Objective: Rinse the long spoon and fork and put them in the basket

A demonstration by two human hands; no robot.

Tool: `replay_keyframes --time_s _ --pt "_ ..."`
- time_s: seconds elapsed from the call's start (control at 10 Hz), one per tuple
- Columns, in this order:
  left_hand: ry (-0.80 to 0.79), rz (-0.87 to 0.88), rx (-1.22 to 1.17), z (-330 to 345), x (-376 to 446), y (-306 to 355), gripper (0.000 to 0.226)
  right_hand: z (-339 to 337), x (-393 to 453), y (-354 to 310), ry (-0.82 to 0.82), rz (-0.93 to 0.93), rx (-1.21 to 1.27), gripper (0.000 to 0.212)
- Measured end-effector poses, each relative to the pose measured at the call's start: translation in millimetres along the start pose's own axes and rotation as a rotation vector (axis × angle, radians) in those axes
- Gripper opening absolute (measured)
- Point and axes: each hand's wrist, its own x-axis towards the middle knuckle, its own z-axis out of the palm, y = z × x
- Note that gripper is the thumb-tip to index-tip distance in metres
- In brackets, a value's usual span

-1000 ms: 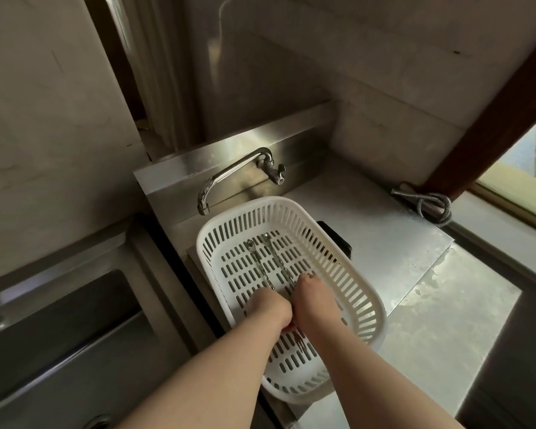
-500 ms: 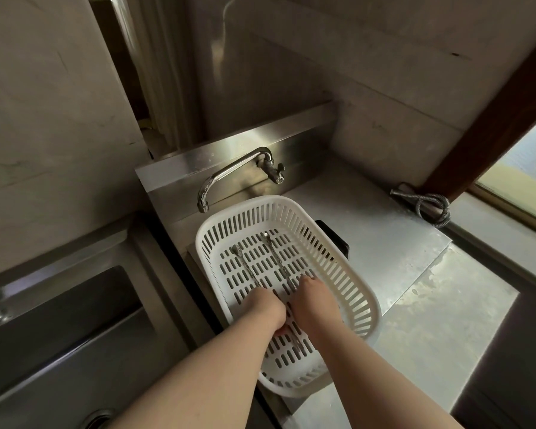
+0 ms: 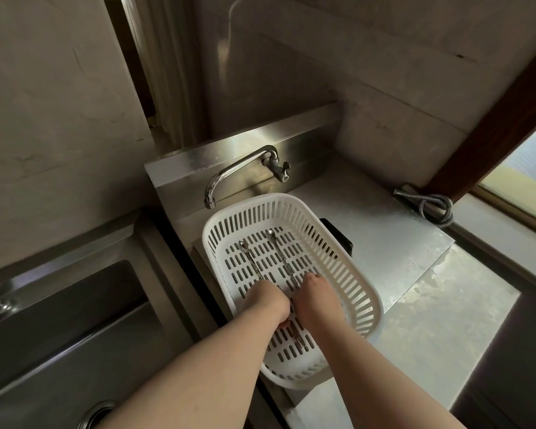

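Note:
A white slotted plastic basket (image 3: 364, 291) stands on the steel counter below the tap. Two long thin metal utensils lie lengthwise on its floor, side by side and slightly apart. They are the spoon and fork, but their far tips are too small to tell which is which. My left hand (image 3: 270, 300) is closed over the left utensil (image 3: 250, 260). My right hand (image 3: 315, 297) is closed over the right utensil (image 3: 281, 257). Both hands are low inside the basket and hide the middle of the handles. The near handle ends (image 3: 299, 339) stick out behind my hands.
A chrome tap (image 3: 229, 174) reaches over the basket's far left rim; no water is seen running. A dark sink basin (image 3: 53, 320) lies to the left. A black object (image 3: 338, 239) sits behind the basket's right wall. A coiled metal hose (image 3: 437, 209) rests near the window.
The left utensil's far end has swung left, away from the right one. Both hands stay in the basket, a little lower than before.

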Motion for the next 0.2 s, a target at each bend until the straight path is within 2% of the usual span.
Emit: replay_keyframes --time_s 0.1,0.2 --pt "0.017 0.056 0.017 -5 -6 8 0.015 -5 -4 -5 0.022 -0.012 0.023 0.01" --pt "0.111 0.154 0.059 -15 -17 16 0.018 -10 -6 -13 0.082 -0.047 0.046 0.015"
